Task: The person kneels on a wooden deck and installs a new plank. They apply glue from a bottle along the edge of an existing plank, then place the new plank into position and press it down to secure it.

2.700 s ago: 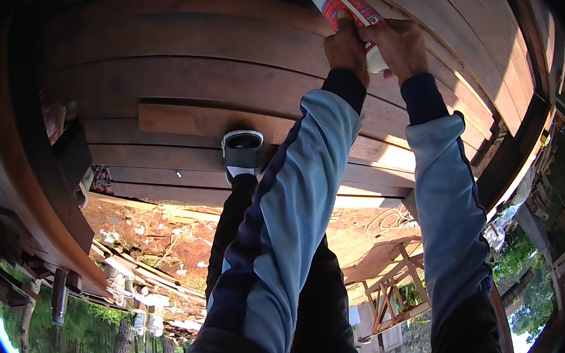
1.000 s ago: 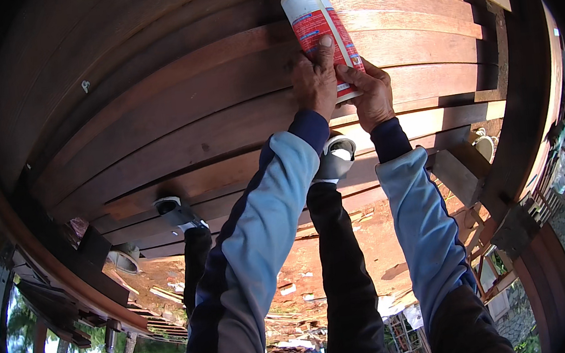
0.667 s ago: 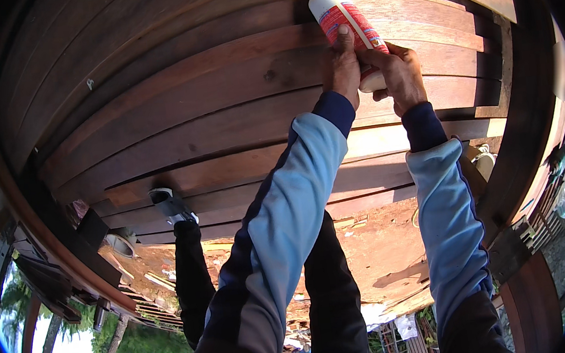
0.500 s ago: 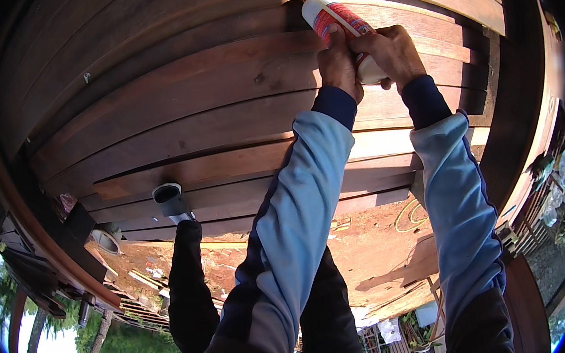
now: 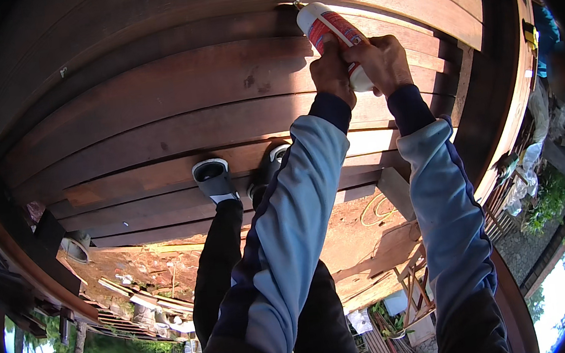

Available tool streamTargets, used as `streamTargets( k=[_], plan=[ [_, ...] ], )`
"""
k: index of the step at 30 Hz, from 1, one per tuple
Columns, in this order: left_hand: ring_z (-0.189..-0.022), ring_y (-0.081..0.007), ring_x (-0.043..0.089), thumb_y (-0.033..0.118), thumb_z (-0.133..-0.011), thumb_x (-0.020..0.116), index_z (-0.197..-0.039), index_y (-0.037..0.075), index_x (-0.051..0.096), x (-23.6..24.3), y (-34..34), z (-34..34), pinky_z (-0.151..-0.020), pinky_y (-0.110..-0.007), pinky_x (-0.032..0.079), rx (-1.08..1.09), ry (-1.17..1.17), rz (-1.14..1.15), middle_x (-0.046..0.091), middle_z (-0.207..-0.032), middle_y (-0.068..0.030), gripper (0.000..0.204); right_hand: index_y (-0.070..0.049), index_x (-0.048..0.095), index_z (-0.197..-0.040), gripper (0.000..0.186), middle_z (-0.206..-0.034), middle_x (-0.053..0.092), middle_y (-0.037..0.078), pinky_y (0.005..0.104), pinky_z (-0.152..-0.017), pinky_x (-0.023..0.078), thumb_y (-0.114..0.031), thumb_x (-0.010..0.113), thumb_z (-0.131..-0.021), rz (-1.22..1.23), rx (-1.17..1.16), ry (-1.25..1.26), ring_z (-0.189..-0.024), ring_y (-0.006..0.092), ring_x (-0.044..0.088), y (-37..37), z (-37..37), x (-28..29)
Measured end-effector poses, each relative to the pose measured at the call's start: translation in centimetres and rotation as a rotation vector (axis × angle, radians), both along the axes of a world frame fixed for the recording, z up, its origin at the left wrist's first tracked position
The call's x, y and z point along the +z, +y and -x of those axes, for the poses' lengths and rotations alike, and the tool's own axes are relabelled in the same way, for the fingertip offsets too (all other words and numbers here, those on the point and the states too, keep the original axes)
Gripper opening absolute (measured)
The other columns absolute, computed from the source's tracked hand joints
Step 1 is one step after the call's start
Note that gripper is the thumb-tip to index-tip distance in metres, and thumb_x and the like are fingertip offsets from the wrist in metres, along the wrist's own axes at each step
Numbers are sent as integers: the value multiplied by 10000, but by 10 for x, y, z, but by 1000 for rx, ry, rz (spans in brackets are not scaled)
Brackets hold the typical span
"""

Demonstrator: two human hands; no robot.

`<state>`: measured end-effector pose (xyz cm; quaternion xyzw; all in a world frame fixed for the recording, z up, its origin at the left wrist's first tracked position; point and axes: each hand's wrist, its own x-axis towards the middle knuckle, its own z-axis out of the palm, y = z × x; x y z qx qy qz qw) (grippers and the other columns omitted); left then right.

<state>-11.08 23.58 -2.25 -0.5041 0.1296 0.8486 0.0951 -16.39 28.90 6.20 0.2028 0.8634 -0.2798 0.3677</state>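
A white glue bottle (image 5: 314, 18) with a red and blue label is tilted, its base toward me. Its narrow tip points up and left, close to a seam between the wooden boards (image 5: 203, 74). My left hand (image 5: 331, 71) is closed around its left side, with the thumb along the label. On the other side, my right hand (image 5: 383, 62) is wrapped over the lower part of the bottle. I cannot tell whether the tip touches the wood or whether anything comes out. The palms hide part of the bottle.
My shoes (image 5: 212, 177) stand on the lower boards. Beyond their edge lies bare reddish ground with wood scraps (image 5: 140, 298) and a coiled yellow hose or cord (image 5: 377, 211). A dark beam (image 5: 506, 108) borders the boards at the right. Sunlight and shadow cross the boards.
My left foot has moved right, and my other shoe has come into view beside it. The bottle and both hands have shifted slightly left in the picture, still gripped the same way.
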Motion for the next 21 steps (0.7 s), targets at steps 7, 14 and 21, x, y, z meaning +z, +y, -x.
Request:
streamTargets(
  k=[7,14,21],
  plan=[
    [-807,-247,660,422,-922,599,-1094,-91,576,-13,-15,1,-715,-378,541,-111,77,80,663,-974,-177,541,76,675,-803,431,-635,642,162,301,-395,470,-331,693,-662,25,-183,162,-455,209,592,-15,-20,-10],
    [-799,-247,659,399,-926,591,-1010,-99,605,-18,4,9,-711,-375,533,-14,80,131,670,-920,-173,506,64,692,-887,429,-649,647,160,282,-394,459,-293,713,-651,86,-129,196,-471,188,594,5,-11,-22],
    [-757,-227,644,401,-948,543,-1021,-81,598,-16,25,11,-683,-367,521,100,116,158,662,-898,-154,490,51,703,-819,373,-623,634,140,295,-447,474,-295,677,-682,138,7,209,-494,179,595,27,-3,-26]
  ],
)
